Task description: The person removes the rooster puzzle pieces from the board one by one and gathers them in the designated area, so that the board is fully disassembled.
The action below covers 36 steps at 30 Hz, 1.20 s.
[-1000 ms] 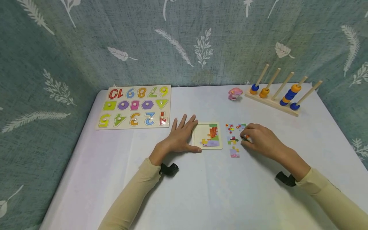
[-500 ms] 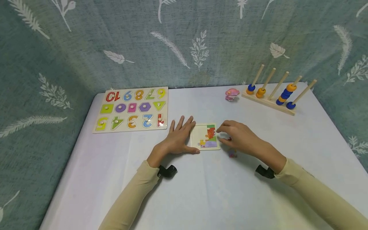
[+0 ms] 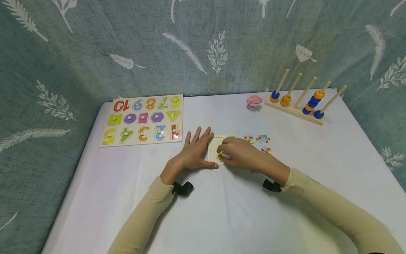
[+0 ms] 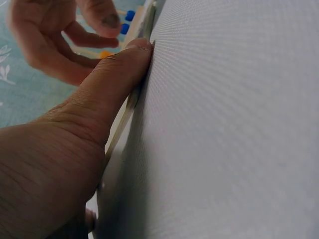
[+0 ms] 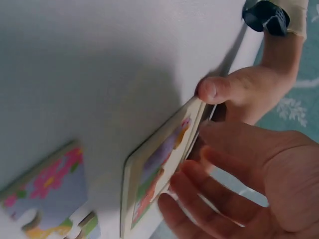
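Note:
My left hand (image 3: 191,155) rests fingers spread at the left side of a small wooden jigsaw board (image 3: 214,145), its thumb (image 4: 117,69) along the near edge. Over the board, my right hand (image 3: 242,151) has bent fingers, with thumb and fingertips apart near a yellow and lilac puzzle piece (image 3: 226,156). No piece shows in its grasp in the right wrist view, where a picture of placed pieces (image 5: 157,154) lies in the tray. Loose jigsaw pieces (image 3: 263,139) lie right of the board. A flowered piece (image 5: 55,181) shows in the right wrist view.
A number and shape peg puzzle (image 3: 142,121) lies at the back left. A pink toy figure (image 3: 253,102) and a wooden peg stacker with blue and orange beads (image 3: 296,112) stand at the back right. A patterned cloth (image 3: 136,42) hangs behind the white table.
My right hand has moved left from the loose pieces to above the board. My left hand has kept its place on the board's side. The head view has shifted slightly.

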Each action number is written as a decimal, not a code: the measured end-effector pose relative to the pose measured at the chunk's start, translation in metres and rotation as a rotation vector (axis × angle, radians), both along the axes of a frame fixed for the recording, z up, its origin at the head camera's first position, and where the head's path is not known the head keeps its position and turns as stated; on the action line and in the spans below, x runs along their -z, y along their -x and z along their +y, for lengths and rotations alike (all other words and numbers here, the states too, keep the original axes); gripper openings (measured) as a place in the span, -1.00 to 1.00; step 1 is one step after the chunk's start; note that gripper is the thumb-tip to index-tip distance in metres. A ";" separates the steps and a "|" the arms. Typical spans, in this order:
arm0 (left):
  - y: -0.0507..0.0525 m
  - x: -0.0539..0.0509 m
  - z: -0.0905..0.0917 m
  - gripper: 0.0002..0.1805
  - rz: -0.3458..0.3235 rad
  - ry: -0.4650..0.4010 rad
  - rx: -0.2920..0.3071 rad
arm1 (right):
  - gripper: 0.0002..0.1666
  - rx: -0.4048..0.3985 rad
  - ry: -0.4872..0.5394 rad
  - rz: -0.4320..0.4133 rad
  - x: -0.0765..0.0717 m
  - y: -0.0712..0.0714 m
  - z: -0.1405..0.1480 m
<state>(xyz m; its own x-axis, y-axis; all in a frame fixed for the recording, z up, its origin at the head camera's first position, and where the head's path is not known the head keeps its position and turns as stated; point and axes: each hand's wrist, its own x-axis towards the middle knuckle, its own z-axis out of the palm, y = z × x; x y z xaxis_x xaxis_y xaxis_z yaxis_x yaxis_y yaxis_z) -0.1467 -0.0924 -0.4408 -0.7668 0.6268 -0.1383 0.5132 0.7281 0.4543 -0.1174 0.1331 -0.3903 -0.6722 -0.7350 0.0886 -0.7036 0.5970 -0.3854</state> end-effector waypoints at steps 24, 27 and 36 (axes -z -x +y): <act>0.001 0.000 0.001 0.30 -0.005 0.001 0.005 | -0.75 0.047 -0.108 -0.076 0.008 0.005 -0.012; 0.001 0.000 0.001 0.30 0.000 -0.001 0.005 | -0.76 0.064 -0.112 -0.067 0.008 0.003 -0.013; 0.000 0.000 -0.001 0.30 -0.013 -0.004 -0.003 | -0.75 0.036 -0.117 -0.071 0.007 0.005 -0.016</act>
<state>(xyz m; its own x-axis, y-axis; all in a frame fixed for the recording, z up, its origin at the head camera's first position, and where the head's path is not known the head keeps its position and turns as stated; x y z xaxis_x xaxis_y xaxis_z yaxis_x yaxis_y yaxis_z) -0.1465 -0.0930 -0.4404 -0.7670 0.6249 -0.1458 0.5051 0.7280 0.4635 -0.1227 0.1171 -0.3974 -0.6999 -0.7128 -0.0455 -0.6542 0.6653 -0.3598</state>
